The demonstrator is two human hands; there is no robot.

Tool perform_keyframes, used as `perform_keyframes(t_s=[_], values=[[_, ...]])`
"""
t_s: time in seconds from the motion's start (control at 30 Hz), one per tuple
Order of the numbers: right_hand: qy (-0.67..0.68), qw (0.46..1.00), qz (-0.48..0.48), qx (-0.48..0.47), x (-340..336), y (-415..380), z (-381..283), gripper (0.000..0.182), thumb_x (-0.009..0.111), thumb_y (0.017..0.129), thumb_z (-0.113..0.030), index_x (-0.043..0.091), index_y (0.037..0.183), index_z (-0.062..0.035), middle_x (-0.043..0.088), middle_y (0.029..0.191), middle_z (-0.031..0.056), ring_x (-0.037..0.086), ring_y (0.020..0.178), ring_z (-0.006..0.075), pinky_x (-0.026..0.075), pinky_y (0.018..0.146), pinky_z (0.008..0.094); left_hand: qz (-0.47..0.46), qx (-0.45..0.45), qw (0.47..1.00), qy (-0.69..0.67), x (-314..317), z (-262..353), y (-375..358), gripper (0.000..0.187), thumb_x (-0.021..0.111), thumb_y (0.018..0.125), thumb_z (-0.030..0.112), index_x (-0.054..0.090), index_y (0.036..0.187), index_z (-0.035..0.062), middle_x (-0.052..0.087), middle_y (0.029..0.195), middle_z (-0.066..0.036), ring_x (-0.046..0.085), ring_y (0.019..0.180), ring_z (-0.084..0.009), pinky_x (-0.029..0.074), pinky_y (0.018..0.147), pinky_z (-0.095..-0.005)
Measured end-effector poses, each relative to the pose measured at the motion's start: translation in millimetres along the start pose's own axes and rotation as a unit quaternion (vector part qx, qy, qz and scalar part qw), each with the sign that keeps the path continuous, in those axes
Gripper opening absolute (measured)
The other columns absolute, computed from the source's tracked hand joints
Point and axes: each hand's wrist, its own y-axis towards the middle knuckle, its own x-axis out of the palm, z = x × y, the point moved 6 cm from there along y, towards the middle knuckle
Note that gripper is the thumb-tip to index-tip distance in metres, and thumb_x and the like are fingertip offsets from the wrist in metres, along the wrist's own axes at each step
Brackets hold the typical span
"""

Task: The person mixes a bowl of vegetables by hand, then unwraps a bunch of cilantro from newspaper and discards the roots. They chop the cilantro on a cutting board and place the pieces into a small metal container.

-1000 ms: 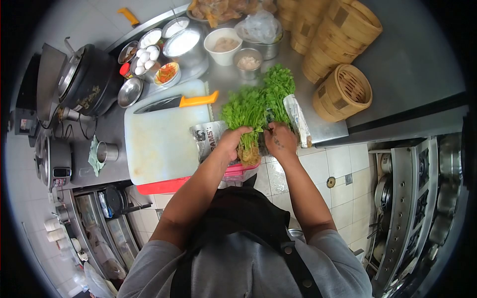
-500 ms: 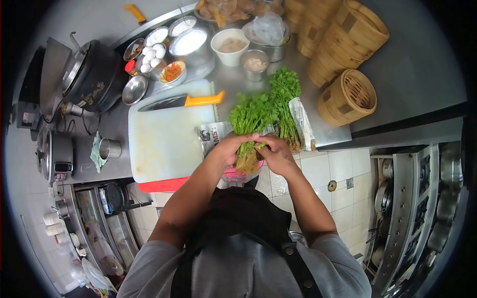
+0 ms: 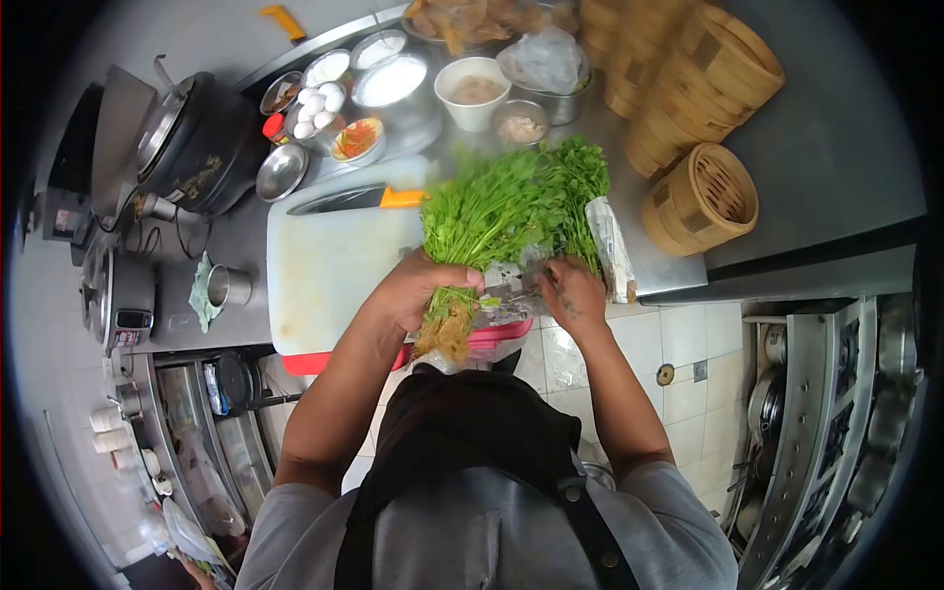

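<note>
While left hand (image 3: 418,290) grips coriander bunch (image 3: 482,211) by stems, fingers clamped around it, roots hang off near edge of cutting board (image 3: 324,270), leaves fan over board's right end. Right hand (image 3: 570,293) just right of board, fingers pinched on newspaper wrap (image 3: 511,290) beside bunch. Orange-handled cleaver (image 3: 359,200) lies along board's far edge. Bamboo steamer (image 3: 700,200) well right of board, on surface (image 3: 836,147).

Worktop count: one cutting board (image 3: 329,265); one knife (image 3: 359,200), orange handle; two herb bunches (image 3: 487,211); one metal cup (image 3: 228,286); one black pot (image 3: 192,143); one open bamboo steamer (image 3: 703,200) near right edge; one white bowl (image 3: 474,91) at far edge.
</note>
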Motion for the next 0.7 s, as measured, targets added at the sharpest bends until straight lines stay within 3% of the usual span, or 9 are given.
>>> perform_keyframes(t_s=[0.17,0.3,0.37,0.5,0.57,0.6,0.67,0.7], values=[[0.127,0.992,-0.006,0.014,9,6,-1,0.014,0.067,0.084,-0.018,0.072,0.094,-0.0104,0.064,0.088,0.0138,0.064,0.082,0.0358,0.051,0.073,0.0461,0.004,0.028,0.999,0.02,0,19,-20,0.037,0.075,0.074,0.002,0.062,0.108,-0.0012,0.068,0.088,-0.01,0.065,0.078,-0.0211,0.054,0.071,-0.0347],[0.07,0.997,0.034,0.018,4,9,15,0.015,0.067,0.084,-0.019,0.073,0.095,-0.0103,0.065,0.087,0.0136,0.064,0.084,0.0365,0.051,0.075,0.0443,0.012,0.054,0.998,0.011,-1,27,-33,0.034,0.075,0.073,0.002,0.063,0.105,-0.0021,0.069,0.086,-0.011,0.066,0.078,-0.0213,0.054,0.071,-0.035],[-0.015,0.999,0.031,0.035,1,10,17,0.022,0.074,0.08,-0.024,0.073,0.095,-0.0067,0.065,0.087,0.0135,0.065,0.083,0.03,0.051,0.073,0.0391,0.008,0.058,0.998,0.004,-1,28,-36,0.034,0.075,0.073,0.002,0.063,0.104,-0.0022,0.069,0.086,-0.011,0.067,0.078,-0.0215,0.054,0.071,-0.0352],[0.04,0.998,0.038,0.035,-37,9,-15,0.036,0.08,0.074,-0.027,0.07,0.099,-0.0026,0.065,0.093,0.0141,0.064,0.085,0.0288,0.05,0.072,0.038,-0.022,0.054,0.998,0.006,-2,21,-29,0.033,0.075,0.072,0.005,0.064,0.103,-0.0013,0.069,0.086,-0.012,0.066,0.079,-0.0215,0.053,0.074,-0.0341],[0.289,0.956,0.016,-0.053,-60,14,-47,0.046,0.084,0.07,-0.028,0.069,0.102,0.0001,0.063,0.099,0.0146,0.062,0.088,0.0282,0.048,0.071,0.0372,-0.035,0.049,0.998,0.009,4,17,-27,0.033,0.074,0.072,0.006,0.064,0.103,-0.001,0.069,0.085,-0.012,0.066,0.079,-0.0212,0.052,0.075,-0.0335],[0.29,0.955,0.02,-0.048,-69,15,-54,0.046,0.084,0.07,-0.028,0.069,0.102,0.0001,0.063,0.099,0.0146,0.062,0.088,0.0282,0.048,0.071,0.0372,-0.026,0.048,0.998,0.02,11,18,-29,0.038,0.074,0.071,0.009,0.062,0.105,-0.0004,0.066,0.082,-0.011,0.063,0.077,-0.0212,0.051,0.073,-0.0336],[0.191,0.974,-0.104,-0.059,-68,20,-67,0.05,0.081,0.073,-0.033,0.067,0.108,0.0003,0.064,0.09,0.0174,0.065,0.078,0.0343,0.051,0.07,0.0408,-0.023,0.043,0.998,0.038,18,15,-27,0.043,0.074,0.07,0.013,0.06,0.108,0.0001,0.062,0.08,-0.01,0.06,0.074,-0.0212,0.049,0.071,-0.0336],[0.192,0.975,-0.098,-0.053,-60,26,-61,0.05,0.081,0.073,-0.033,0.067,0.108,0.0003,0.064,0.09,0.0174,0.065,0.078,0.0343,0.051,0.07,0.0408,-0.034,0.031,0.999,0.009,19,9,-24,0.045,0.074,0.069,0.014,0.059,0.11,0.0001,0.062,0.08,-0.01,0.06,0.074,-0.0212,0.048,0.071,-0.0329]])
